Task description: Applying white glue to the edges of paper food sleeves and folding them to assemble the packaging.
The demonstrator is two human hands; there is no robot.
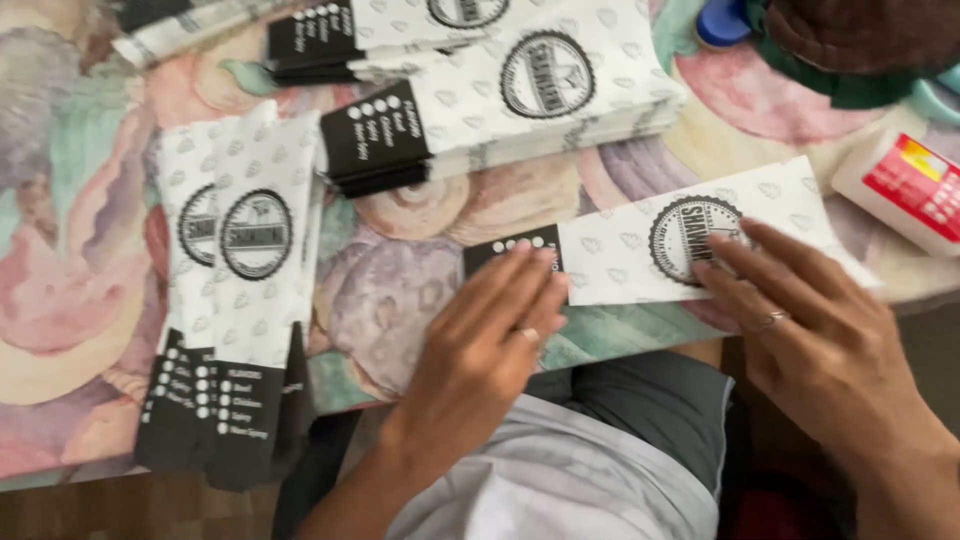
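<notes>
Bag (640,250) on table (90,330), stacks (250,300) left & behind (520,90)

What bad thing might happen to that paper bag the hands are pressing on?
The paper bag lies close to the table edge, with its right corner poking past it, so it might slip off if the left hand and right hand let go. The white bottle sits close by near the same edge, so a bump from the right hand might knock it over.
</notes>
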